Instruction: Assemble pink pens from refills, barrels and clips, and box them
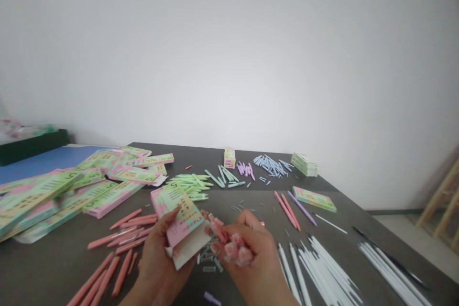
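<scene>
My left hand [159, 253] is closed around a flat pink-and-green cardboard box [184, 215] printed with a "5", its white end flap open toward me. Beside that open end, my right hand [258, 253] grips a bunch of pink pens [234, 249], their rounded ends facing me. Most of their length is hidden by the fingers. Below the hands lie small clear-grey pieces [208, 256], partly covered. Left of my left hand, loose pink pen barrels [124, 236] are spread on the dark table.
Printed boxes [64, 191] are heaped at left. Green barrels [190, 184], purple ones [245, 169] and blue ones [270, 165] lie farther back. White sticks [326, 270] are at right front. A small box stack [304, 165] stands near the far right edge.
</scene>
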`<state>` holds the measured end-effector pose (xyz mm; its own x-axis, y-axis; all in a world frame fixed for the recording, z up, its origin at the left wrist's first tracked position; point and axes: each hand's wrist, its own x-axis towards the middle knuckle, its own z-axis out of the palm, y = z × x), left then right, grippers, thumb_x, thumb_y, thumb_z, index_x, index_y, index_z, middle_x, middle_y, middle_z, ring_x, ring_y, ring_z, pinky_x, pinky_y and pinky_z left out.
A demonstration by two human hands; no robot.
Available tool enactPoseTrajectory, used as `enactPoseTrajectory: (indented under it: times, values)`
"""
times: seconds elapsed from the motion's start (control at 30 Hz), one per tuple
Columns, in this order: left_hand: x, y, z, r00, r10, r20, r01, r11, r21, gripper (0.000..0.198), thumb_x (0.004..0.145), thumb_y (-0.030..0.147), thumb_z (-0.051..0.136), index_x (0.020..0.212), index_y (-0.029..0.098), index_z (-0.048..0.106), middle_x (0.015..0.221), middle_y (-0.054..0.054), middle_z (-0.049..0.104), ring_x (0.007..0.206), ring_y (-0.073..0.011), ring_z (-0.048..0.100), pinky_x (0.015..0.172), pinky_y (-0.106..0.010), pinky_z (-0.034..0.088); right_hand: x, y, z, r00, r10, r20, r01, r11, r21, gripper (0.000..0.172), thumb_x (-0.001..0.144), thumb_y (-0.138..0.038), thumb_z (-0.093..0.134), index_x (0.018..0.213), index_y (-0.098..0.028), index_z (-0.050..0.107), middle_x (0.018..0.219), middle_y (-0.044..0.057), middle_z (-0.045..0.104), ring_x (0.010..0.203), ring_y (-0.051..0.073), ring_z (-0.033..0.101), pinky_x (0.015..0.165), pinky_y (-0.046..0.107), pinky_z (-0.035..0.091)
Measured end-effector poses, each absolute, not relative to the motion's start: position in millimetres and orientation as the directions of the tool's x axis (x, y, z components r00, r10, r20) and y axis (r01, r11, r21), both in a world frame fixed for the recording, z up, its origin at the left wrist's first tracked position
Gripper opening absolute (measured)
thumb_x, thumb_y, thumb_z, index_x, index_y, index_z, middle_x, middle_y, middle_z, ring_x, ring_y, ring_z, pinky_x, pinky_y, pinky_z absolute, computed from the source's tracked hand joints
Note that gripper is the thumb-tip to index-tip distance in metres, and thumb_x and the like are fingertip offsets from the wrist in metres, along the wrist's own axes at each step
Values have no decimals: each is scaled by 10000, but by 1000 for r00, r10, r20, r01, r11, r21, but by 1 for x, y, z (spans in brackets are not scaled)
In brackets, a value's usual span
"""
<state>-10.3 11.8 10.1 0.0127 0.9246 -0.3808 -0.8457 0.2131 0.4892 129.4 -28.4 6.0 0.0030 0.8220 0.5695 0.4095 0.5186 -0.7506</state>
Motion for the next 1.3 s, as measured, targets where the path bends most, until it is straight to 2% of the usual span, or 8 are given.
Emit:
enactPoseTrajectory:
  times: [0.13,0.23,0.37,0.67,0.77,1.1,1.2,1.3]
  values:
    - [-13,16,1,40,930,-366,-803,248,542,129,764,156,512,858,113,589,653,-96,696,535,-248,675,456,-363,563,129,-28,0,-44,804,593,459,544,-703,143,674,-119,611,745,-194,711,649,-15,443,557,104,464,465,181,346]
    - [-15,16,1,62,934,-353,-793,261,551,143,781,178,503,881,108,578,685,-112,704,535,-240,676,474,-356,564,131,-29,4,0,848,530,427,480,-767,72,713,-203,636,688,-173,696,622,-6,486,537,104,470,470,191,359]
    - [-14,12,7,120,937,-327,-792,289,537,138,791,189,508,891,110,561,699,-114,700,524,-229,669,461,-335,553,138,-33,16,48,901,432,319,396,-861,252,809,-349,582,638,-174,644,520,10,522,522,135,504,457,212,399]
    - [-6,4,12,56,923,-382,-827,257,500,128,794,182,486,852,112,577,628,-82,685,521,-228,667,500,-347,560,118,-34,-19,-213,737,642,442,658,-609,115,754,-250,565,808,-243,666,670,38,647,536,164,585,488,242,458]
    - [-3,1,14,8,911,-413,-823,241,515,152,796,169,474,877,107,587,579,-63,676,486,-218,659,495,-334,557,103,-33,-32,-214,731,648,500,651,-570,303,654,-209,591,948,-212,664,679,46,682,536,193,617,483,246,453]
    - [-3,-2,9,-88,944,-319,-815,116,568,149,788,175,474,804,108,605,577,-80,692,561,-248,688,537,-347,568,84,-36,-36,-43,893,448,453,417,-788,214,685,-233,619,893,-206,657,676,28,675,537,171,592,513,224,434]
    - [-2,-3,6,-147,955,-259,-825,26,565,157,752,166,500,830,117,626,605,-66,700,635,-259,701,602,-359,576,78,-33,-33,14,937,349,362,321,-875,119,733,-303,614,759,-189,636,605,21,634,520,153,557,489,213,413]
    - [-1,-5,6,-217,951,-220,-826,-59,561,222,734,151,502,908,124,638,625,-54,708,680,-263,705,643,-360,576,74,-30,-27,24,972,232,145,226,-963,241,743,-411,625,724,-172,652,623,36,634,559,159,558,496,219,427]
